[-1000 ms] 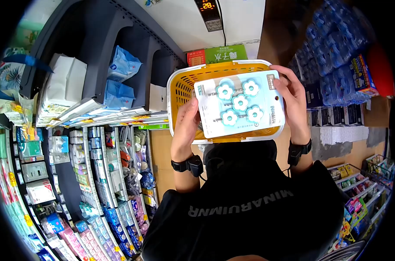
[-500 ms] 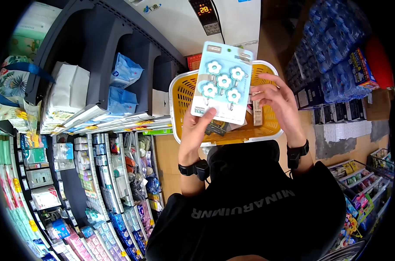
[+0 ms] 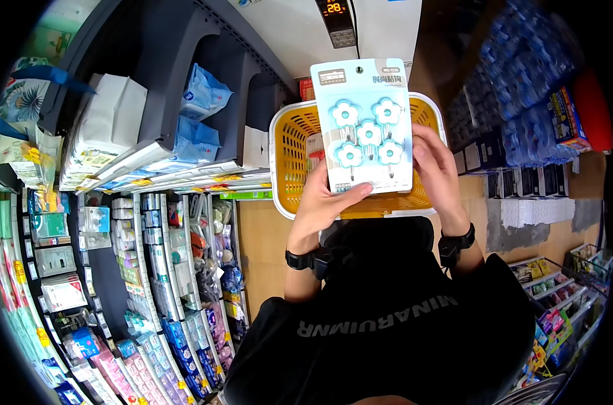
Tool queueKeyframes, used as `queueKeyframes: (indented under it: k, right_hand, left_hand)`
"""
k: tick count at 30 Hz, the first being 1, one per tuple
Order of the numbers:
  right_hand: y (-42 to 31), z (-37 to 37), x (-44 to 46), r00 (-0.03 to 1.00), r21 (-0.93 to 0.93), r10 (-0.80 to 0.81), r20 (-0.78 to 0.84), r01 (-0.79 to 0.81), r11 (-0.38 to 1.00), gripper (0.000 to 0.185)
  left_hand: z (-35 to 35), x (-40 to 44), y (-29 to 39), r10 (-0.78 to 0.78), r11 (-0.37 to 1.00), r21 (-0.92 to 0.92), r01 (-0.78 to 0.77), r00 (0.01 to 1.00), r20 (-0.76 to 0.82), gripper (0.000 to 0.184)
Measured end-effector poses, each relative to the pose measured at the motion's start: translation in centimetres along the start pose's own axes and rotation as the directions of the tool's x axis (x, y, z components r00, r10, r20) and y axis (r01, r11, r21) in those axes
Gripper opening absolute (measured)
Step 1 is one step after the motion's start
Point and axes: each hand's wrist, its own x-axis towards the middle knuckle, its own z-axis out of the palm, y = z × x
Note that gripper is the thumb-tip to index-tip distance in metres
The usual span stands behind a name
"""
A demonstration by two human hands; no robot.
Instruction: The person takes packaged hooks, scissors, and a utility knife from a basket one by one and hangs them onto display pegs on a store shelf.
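Left hand (image 3: 323, 206) pinches pack (image 3: 368, 133) low, right hand (image 3: 439, 169) curled at its side (grip unclear): slackened left pinch could drop it into basket (image 3: 287, 172).

Two hands (image 3: 319, 206), one blister card (image 3: 350, 90), five flower hooks (image 3: 368, 126), one yellow basket (image 3: 288, 196)
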Motion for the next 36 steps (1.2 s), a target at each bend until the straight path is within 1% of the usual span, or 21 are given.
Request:
queueKeyframes:
  k: [1, 3, 7, 9, 13, 15, 16, 17, 19, 20, 21, 22, 23, 25, 27, 29, 30, 31, 32, 33, 36]
  right_hand:
    - [0.0, 0.2, -0.1, 1.000, -0.002, 0.004, 0.004, -0.004, 1.000, 0.034]
    - [0.1, 0.6, -0.3, 0.996, -0.046, -0.076, 0.041, 0.078, 0.996, 0.033]
    - [0.2, 0.2, -0.3, 0.995, -0.075, -0.075, 0.070, 0.080, 0.994, 0.032]
    - [0.0, 0.3, -0.3, 0.995, -0.068, -0.067, 0.068, 0.072, 0.995, 0.032]
    - [-0.1, 0.3, -0.4, 0.996, -0.006, -0.068, 0.051, 0.069, 0.998, 0.032]
    - [-0.1, 0.1, -0.4, 0.997, -0.003, -0.077, 0.021, 0.077, 0.997, 0.032]
    - [-0.1, 0.1, -0.4, 0.997, -0.003, -0.077, 0.024, 0.077, 0.997, 0.032]
    - [-0.1, 0.2, -0.4, 0.996, 0.001, -0.086, 0.013, 0.086, 0.996, 0.033]
    - [-0.1, 0.2, -0.5, 0.995, 0.003, -0.097, 0.004, 0.097, 0.995, 0.034]
    - [-0.1, 0.0, -0.5, 0.993, -0.033, -0.119, 0.004, 0.119, 0.992, 0.034]
    - [-0.1, -0.1, -0.5, 0.990, -0.068, -0.141, 0.006, 0.141, 0.988, 0.034]
    - [-0.2, -0.1, -0.5, 0.990, -0.067, -0.142, 0.010, 0.142, 0.988, 0.034]
    - [-0.3, -0.1, -0.5, 0.989, -0.069, -0.138, 0.056, 0.142, 0.988, 0.035]
    - [-0.8, 0.5, -0.6, 0.986, -0.071, -0.135, 0.102, 0.143, 0.987, 0.036]
    - [-1.3, 1.9, -0.8, 0.964, -0.121, -0.206, 0.165, 0.228, 0.966, 0.041]
    - [-1.0, 1.8, -0.9, 0.968, -0.137, -0.172, 0.180, 0.198, 0.971, 0.044]
    - [-1.4, 2.3, -0.9, 0.955, -0.218, -0.205, 0.216, 0.252, 0.943, 0.044]
    - [-1.8, 2.8, -0.8, 0.938, -0.296, -0.236, 0.254, 0.308, 0.904, 0.044]
    - [-2.3, 3.3, -0.7, 0.938, -0.373, -0.232, 0.258, 0.319, 0.872, 0.043]
    - [-2.5, 3.6, -0.8, 0.938, -0.372, -0.233, 0.255, 0.318, 0.872, 0.043]
    - [-2.9, 4.4, -0.9, 0.905, -0.532, -0.282, 0.317, 0.416, 0.737, 0.041]
  left_hand:
    - [0.0, 0.0, 0.1, 0.000, 1.000, -0.003, 0.000, 1.000, -0.005, 0.058]
    - [0.1, -0.2, 0.1, -0.011, 0.999, 0.030, 0.011, 1.000, 0.001, 0.060]
    - [0.1, -0.2, 0.2, -0.004, 0.999, 0.039, 0.004, 1.000, -0.012, 0.059]
    - [-0.2, 0.1, -0.1, 0.152, 0.986, 0.079, -0.149, 0.988, -0.033, 0.062]
    - [-0.1, -0.3, 0.7, 0.171, 0.985, -0.025, -0.173, 0.983, -0.072, 0.066]
    - [0.0, -0.1, 1.2, 0.296, 0.955, 0.028, -0.295, 0.950, -0.102, 0.071]
    - [0.5, 0.1, 1.2, 0.360, 0.933, 0.055, -0.356, 0.918, -0.165, 0.068]
    - [0.7, 0.2, 1.1, 0.362, 0.932, 0.056, -0.358, 0.917, -0.166, 0.068]
    - [0.8, 0.6, 1.0, 0.466, 0.872, 0.272, -0.406, 0.859, -0.212, 0.055]
    - [0.7, 0.7, 1.0, 0.469, 0.871, 0.273, -0.409, 0.857, -0.212, 0.055]
    - [0.5, 0.8, 1.1, 0.541, 0.750, 0.525, -0.402, 0.829, -0.138, 0.046]
    - [0.4, 0.9, 1.2, 0.589, 0.567, 0.736, -0.371, 0.807, -0.047, 0.037]
    - [0.6, 0.8, 1.3, 0.591, 0.565, 0.737, -0.371, 0.805, -0.049, 0.037]
    - [1.1, 0.9, 1.6, 0.429, 0.748, 0.583, -0.317, 0.901, -0.061, 0.031]
    - [1.4, 0.8, 1.7, 0.402, 0.752, 0.576, -0.320, 0.916, -0.017, 0.032]
    - [2.6, 0.6, 2.5, 0.243, 0.924, 0.323, -0.203, 0.966, -0.086, 0.033]
    - [2.3, 0.8, 1.8, 0.313, 0.888, 0.361, -0.286, 0.949, -0.018, 0.040]
    - [2.3, 0.7, 1.4, 0.313, 0.887, 0.362, -0.287, 0.949, -0.016, 0.040]
    - [2.5, 0.4, 1.2, 0.291, 0.920, 0.284, -0.270, 0.956, -0.032, 0.041]
    - [2.6, 0.2, 1.1, 0.265, 0.947, 0.202, -0.250, 0.963, -0.047, 0.042]
    - [2.9, 0.3, 1.5, 0.206, 0.974, 0.116, -0.195, 0.975, -0.085, 0.038]
